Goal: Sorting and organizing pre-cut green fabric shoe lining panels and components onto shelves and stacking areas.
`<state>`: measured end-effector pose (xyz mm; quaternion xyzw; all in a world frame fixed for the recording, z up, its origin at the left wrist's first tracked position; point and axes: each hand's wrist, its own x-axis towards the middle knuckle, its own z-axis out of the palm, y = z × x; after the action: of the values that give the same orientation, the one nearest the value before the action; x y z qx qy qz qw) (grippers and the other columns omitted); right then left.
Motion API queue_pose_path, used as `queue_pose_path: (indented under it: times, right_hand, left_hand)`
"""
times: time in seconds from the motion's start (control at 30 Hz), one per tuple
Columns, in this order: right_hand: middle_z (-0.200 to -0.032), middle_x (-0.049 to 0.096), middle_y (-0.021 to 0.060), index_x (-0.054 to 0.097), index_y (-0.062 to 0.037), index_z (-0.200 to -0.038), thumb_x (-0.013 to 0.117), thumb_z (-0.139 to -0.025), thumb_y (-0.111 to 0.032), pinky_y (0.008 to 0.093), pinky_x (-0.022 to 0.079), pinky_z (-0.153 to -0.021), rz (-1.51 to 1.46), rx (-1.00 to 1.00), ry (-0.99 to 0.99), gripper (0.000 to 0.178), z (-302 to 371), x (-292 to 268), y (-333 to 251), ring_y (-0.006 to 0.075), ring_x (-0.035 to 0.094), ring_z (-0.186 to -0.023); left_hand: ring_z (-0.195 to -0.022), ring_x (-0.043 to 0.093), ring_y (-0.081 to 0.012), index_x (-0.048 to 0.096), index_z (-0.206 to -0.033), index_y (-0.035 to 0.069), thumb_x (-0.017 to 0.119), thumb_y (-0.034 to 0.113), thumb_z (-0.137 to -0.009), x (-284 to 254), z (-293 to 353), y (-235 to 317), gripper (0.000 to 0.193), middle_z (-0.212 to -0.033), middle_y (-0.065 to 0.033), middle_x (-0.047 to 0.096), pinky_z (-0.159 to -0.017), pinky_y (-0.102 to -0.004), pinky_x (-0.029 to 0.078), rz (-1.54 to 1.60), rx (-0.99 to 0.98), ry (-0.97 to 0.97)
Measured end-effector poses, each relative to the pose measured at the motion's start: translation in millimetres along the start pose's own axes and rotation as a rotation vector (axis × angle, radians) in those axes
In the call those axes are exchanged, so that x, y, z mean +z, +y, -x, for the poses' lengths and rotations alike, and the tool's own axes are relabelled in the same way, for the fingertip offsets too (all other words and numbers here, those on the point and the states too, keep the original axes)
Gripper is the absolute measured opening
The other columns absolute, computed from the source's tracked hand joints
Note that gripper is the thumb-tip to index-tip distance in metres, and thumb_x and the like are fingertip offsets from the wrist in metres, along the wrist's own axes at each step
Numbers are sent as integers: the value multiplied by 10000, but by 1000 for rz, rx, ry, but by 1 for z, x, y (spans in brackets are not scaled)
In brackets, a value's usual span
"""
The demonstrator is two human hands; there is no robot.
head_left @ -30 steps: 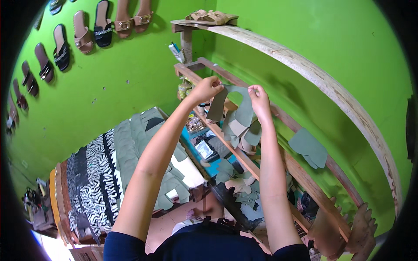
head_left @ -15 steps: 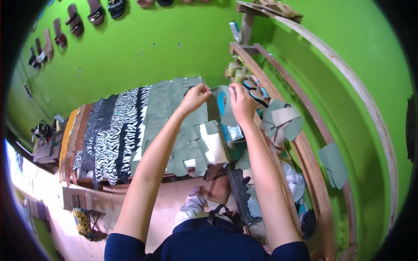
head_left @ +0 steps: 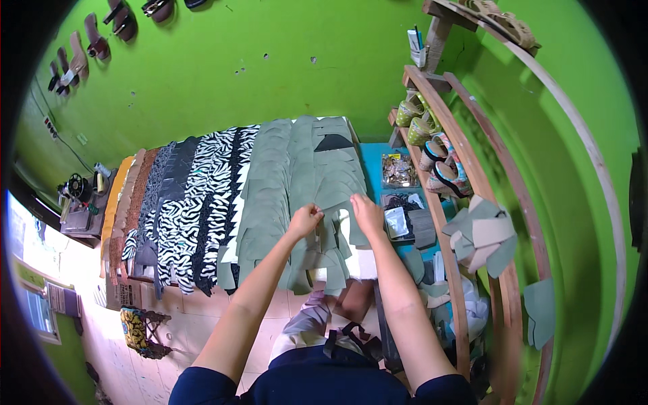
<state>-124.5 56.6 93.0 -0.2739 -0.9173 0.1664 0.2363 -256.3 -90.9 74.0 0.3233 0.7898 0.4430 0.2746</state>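
Observation:
My left hand [head_left: 306, 221] is closed in a pinch on one end of a grey-green cut piece of sheet material [head_left: 327, 233]. My right hand [head_left: 368, 217] pinches its other end. The piece spans both hands in an arch, above a table laid with rows of overlapping cut pieces. Grey-green pieces [head_left: 270, 182] fill the table's right part, beneath and beside my hands. Against them, the outline of the held piece is hard to make out. Zebra-striped pieces [head_left: 209, 202] lie left of these, then dark grey pieces [head_left: 178, 172], brown pieces [head_left: 138, 182] and orange-yellow pieces [head_left: 117, 196].
At right, a wooden rack [head_left: 432, 121] carries wedge sandals [head_left: 442, 162] and draped grey-green pieces [head_left: 482, 233]. Beside the table sit a box of small fittings [head_left: 399, 170] and a white packet [head_left: 396, 223]. A sewing machine [head_left: 76, 189] stands far left; a patterned stool [head_left: 135, 331] is on the floor.
Both hands have come lower and nearer, carrying the arched piece from the table's right edge to above the grey-green rows. The view has shifted, showing more of the rack's sandals and boxes.

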Motion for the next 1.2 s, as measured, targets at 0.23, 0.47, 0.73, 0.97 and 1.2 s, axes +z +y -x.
queue_pose_path:
  times: [0.23,0.47,0.73,0.97,1.2]
  right_hand:
    - [-758,552,92,561,-139,-898,540,-833,-234,408,461,-522,167,-50,18,117,-12,55,40,316,576,-597]
    - [-796,483,34,557,-158,-954,615,-765,-241,345,400,-635,275,-31,221,215,-6,64,34,211,515,-719]
    - [-893,514,46,563,-129,-966,574,-790,-197,371,373,-761,252,24,293,189,29,42,39,219,508,-825]
    - [-907,525,90,565,-104,-942,543,-812,-158,397,381,-731,264,382,350,143,128,-11,79,275,518,-846]
    - [-836,566,104,571,-102,-883,529,-816,-199,421,437,-705,307,560,265,125,227,-47,146,311,554,-806]
  left_hand:
    - [-713,623,-264,564,-936,11,586,215,-810,7,-33,-10,241,-861,-165,619,-684,-333,480,-190,18,8]
    - [-885,503,-315,495,-1037,92,565,116,-734,23,-32,-22,312,-971,-133,484,-744,-410,434,-592,224,176]
    - [-910,479,-282,526,-1022,72,536,62,-696,59,-11,17,326,-1004,-118,495,-756,-376,374,-597,540,223]
    - [-867,522,-332,515,-1004,64,511,-17,-678,156,45,65,336,-978,-143,501,-738,-407,438,-333,742,-135]
    - [-891,566,-349,539,-1028,79,478,36,-746,248,77,75,292,-1030,-174,510,-772,-426,470,-364,411,-508]
